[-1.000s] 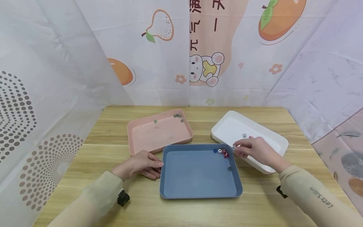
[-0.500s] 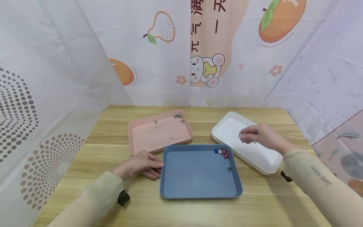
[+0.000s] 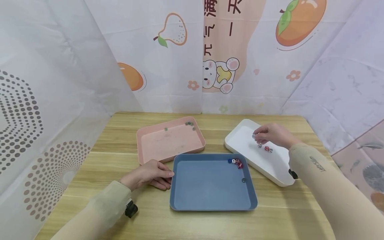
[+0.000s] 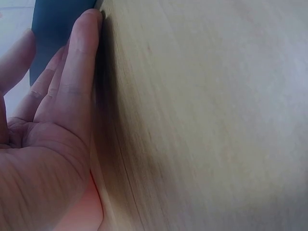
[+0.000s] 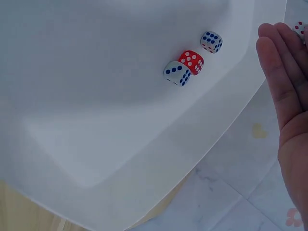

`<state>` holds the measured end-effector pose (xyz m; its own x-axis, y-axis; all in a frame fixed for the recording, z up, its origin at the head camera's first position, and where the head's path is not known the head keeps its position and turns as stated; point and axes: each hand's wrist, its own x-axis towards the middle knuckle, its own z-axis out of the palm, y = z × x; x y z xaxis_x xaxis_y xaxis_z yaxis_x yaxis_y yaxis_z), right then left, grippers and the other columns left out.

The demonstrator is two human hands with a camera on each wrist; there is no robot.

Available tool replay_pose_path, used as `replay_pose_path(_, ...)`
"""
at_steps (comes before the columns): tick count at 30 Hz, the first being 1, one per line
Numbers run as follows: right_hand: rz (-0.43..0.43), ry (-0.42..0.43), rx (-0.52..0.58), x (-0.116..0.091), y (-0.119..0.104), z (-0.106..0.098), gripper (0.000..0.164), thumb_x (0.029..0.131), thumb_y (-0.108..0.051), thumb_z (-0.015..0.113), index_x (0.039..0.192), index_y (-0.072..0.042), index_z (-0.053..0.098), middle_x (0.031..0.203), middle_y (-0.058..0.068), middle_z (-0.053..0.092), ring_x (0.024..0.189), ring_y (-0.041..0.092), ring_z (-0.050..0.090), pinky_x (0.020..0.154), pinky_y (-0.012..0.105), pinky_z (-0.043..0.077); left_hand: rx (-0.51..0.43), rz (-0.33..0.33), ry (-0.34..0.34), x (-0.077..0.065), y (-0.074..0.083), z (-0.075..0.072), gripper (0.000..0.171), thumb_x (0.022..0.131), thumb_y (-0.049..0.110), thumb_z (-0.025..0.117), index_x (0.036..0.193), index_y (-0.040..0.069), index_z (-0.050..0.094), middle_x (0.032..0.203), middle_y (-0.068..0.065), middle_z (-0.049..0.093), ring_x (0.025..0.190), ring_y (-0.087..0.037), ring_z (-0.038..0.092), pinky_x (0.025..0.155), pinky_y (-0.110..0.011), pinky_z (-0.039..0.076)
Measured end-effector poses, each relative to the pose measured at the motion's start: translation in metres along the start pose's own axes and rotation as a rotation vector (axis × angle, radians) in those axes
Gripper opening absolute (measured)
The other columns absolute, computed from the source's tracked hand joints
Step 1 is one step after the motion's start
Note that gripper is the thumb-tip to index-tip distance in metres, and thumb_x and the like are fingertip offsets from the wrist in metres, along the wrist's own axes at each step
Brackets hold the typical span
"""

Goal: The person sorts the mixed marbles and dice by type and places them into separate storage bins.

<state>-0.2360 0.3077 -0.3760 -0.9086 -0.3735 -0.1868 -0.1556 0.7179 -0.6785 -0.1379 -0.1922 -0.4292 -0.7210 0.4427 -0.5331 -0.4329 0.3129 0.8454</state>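
Observation:
My right hand point(image 3: 274, 135) hovers over the white tray point(image 3: 237, 141), pinching a white die point(image 3: 253, 136) between thumb and fingertips. In the right wrist view this die point(image 5: 300, 30) shows red pips beside the fingers. Below the hand, a red die point(image 5: 191, 61) lies against a white die with blue pips point(image 5: 176, 73), and another white die point(image 5: 211, 42) lies close by. My left hand point(image 3: 151, 175) rests on the table with fingers extended, thumb and fingertips at the left wall of the blue tray point(image 3: 174, 203).
Red dice point(image 3: 239, 164), a white die point(image 3: 233, 161) and a blue die point(image 3: 229, 161) fill the blue tray's back right corner, with a small dark round piece point(image 3: 243, 180) nearer. Behind stands a pink tray point(image 3: 150, 146) holding several small greenish pieces point(image 3: 189, 123). A printed curtain point(image 3: 162, 76) hangs behind the table.
My right hand has moved from the blue tray's back right corner to over the white tray, further back, with a white die between its fingertips. The left hand has stayed in place.

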Motion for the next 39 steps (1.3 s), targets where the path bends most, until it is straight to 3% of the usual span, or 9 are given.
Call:
replay_pose_path(6, 0.029, -0.019, -0.065, 0.013, 0.005, 0.003, 0.023, 0.097, -0.013, 0.071, 0.114, 0.003, 0.074, 0.081, 0.013, 0.073, 0.072, 0.025, 0.070, 0.067, 0.032, 0.062, -0.001, -0.001, 0.005, -0.001, 0.000, 0.000, 0.032, 0.094, 0.021, 0.076, 0.111, -0.006, 0.073, 0.094, -0.022, 0.076, 0.080, -0.029, 0.077, 0.077, -0.044, 0.065)
replay_pose_path(12, 0.074, -0.072, -0.116, 0.019, 0.011, 0.007, 0.022, 0.098, -0.011, 0.069, 0.115, 0.002, 0.073, 0.065, 0.008, 0.064, 0.058, 0.023, 0.062, 0.056, 0.034, 0.057, -0.001, 0.001, 0.001, 0.000, 0.000, 0.000, 0.031, 0.094, 0.020, 0.076, 0.110, -0.006, 0.074, 0.094, -0.022, 0.076, 0.079, -0.028, 0.077, 0.077, -0.044, 0.065)
replay_pose_path(28, 0.099, -0.089, -0.219, 0.021, 0.025, 0.022, 0.022, 0.097, -0.010, 0.068, 0.115, 0.000, 0.074, 0.060, 0.002, 0.058, 0.053, 0.016, 0.055, 0.051, 0.028, 0.048, 0.004, 0.001, 0.002, -0.001, 0.000, 0.000, 0.032, 0.094, 0.021, 0.077, 0.110, -0.006, 0.074, 0.095, -0.022, 0.076, 0.079, -0.028, 0.077, 0.077, -0.044, 0.065)
replay_pose_path(39, 0.059, -0.057, -0.132, 0.006, 0.023, 0.020, 0.028, 0.098, -0.008, 0.067, 0.122, 0.005, 0.068, 0.065, 0.006, 0.060, 0.058, 0.019, 0.057, 0.052, 0.031, 0.052, 0.006, 0.000, 0.000, 0.000, 0.000, 0.001, 0.031, 0.094, 0.021, 0.076, 0.110, -0.005, 0.074, 0.095, -0.021, 0.076, 0.079, -0.027, 0.076, 0.076, -0.044, 0.065)
